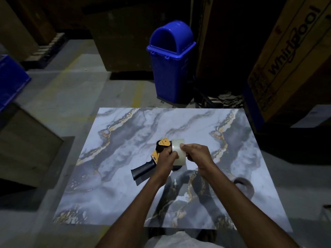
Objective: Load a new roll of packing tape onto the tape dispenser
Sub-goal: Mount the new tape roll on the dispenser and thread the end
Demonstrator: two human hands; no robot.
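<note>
Roll (179,153) against dispenser (163,142) hub, held over table (125,140) centre; I can't tell if fully seated. Left hand (165,162) wrapped round dispenser frame, handle left free. Right hand (198,154) pinching roll, maybe tape end. Risks I see: roll skewed on hub, jams; wound wrong way, sticky side misfaces roller; loose end re-sticks. Dark ring (243,184) on table, right; bin (170,68) beyond.

Two hands (165,161) (198,154) on dispenser (143,170) and tape roll (179,153) above marbled tabletop (125,194)
</note>
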